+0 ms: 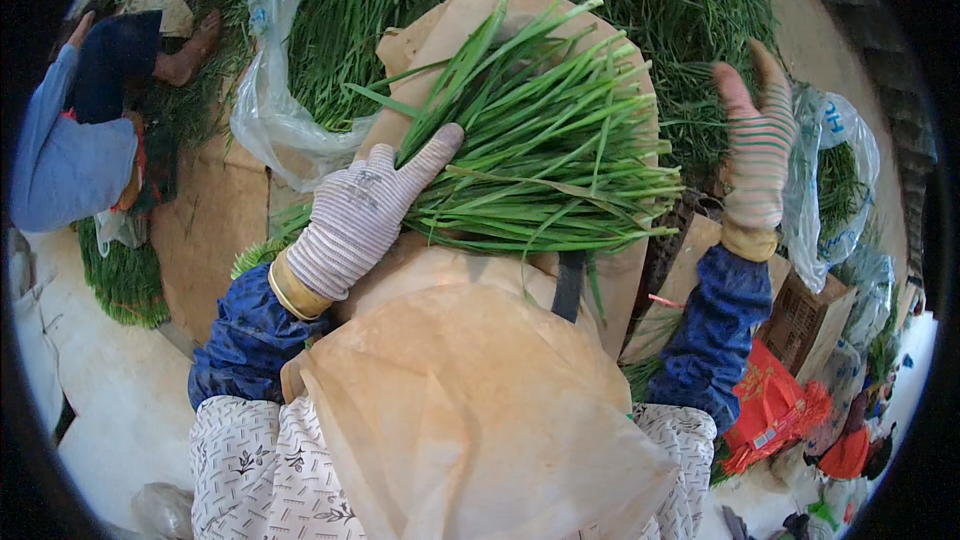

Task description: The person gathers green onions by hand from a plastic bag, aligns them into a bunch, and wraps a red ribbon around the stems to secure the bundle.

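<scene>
A large bunch of garlic chives (pixel 560 155) lies across a brown cardboard sheet (pixel 430 25) in front of me, with its pale cut ends toward the right. My left hand (pixel 372 202), in a pale striped glove, is closed over the bunch's left part, its thumb lying on top. Off to the right, my right hand (pixel 755 145) is raised, apart from the bunch. Its glove leaves fingertips bare, thumb and fingers stand spread, and nothing is in it. Over my lap spreads a translucent plastic apron (pixel 490 410).
Loose green stalks (pixel 650 0) are heaped beyond the cardboard, beside a clear plastic bag (pixel 262 110). Another plastic bag (pixel 815 200) and a brown crate (pixel 810 320) stand at right, near a red bag (pixel 770 405). A person in blue (pixel 70 165) works at far left.
</scene>
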Motion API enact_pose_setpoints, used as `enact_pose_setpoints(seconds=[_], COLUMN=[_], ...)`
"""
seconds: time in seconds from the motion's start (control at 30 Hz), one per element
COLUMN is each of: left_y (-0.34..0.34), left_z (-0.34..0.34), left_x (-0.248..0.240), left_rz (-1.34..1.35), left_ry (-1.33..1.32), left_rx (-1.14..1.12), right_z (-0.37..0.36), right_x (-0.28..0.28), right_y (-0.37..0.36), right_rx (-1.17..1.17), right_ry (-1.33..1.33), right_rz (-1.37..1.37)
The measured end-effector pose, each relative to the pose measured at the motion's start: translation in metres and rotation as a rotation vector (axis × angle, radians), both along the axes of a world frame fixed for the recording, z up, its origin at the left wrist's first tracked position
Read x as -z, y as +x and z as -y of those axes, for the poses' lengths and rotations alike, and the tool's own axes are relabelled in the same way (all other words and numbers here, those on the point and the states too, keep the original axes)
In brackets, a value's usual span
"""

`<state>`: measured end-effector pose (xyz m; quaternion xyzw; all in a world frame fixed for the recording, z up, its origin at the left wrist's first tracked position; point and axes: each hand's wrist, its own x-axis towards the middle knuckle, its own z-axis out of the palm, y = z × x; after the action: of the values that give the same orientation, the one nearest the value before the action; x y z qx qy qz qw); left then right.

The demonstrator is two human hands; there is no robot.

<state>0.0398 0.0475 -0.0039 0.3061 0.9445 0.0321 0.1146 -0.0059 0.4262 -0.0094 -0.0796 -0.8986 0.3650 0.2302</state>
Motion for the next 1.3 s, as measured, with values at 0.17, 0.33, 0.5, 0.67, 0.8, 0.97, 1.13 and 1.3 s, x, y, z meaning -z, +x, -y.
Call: enact_pose_setpoints(seconds=[0.17,0.33,0.5,0.67,0.8,0.97,1.13,1.3], left_y=[0.001,0.000,0.000,0.001,0.004,0.000,-0.014,-0.001], left_z=[0.006,0.000,-0.001,-0.002,0.006,-0.004,-0.008,0.001], left_x=[0.005,0.001,-0.001,0.008,0.011,0.008,-0.004,0.018], left_rz=[0.022,-0.020,0.006,0.043,0.020,0.051,-0.093,0.110], left_ry=[0.031,0.019,-0.014,0.114,0.112,0.349,0.792,0.411], left_rx=[0.010,-0.002,-0.026,-0.078,-0.106,-0.159,-0.248,-0.302], right_z=[0.084,0.081,0.058,-0.047,0.029,0.070,0.051,0.019], right_x=[-0.015,0.004,0.014,-0.001,-0.054,-0.011,-0.005,0.001], right_y=[-0.007,-0.020,-0.038,-0.033,0.043,0.070,0.038,0.037], right_rx=[-0.268,-0.193,-0.303,0.174,-0.191,-0.513,-0.371,-0.313], right_ry=[0.537,0.504,0.289,0.818,0.116,0.485,-0.745,-1.402], right_rz=[0.181,0.324,0.299,0.270,0.187,0.057,0.137,0.215])
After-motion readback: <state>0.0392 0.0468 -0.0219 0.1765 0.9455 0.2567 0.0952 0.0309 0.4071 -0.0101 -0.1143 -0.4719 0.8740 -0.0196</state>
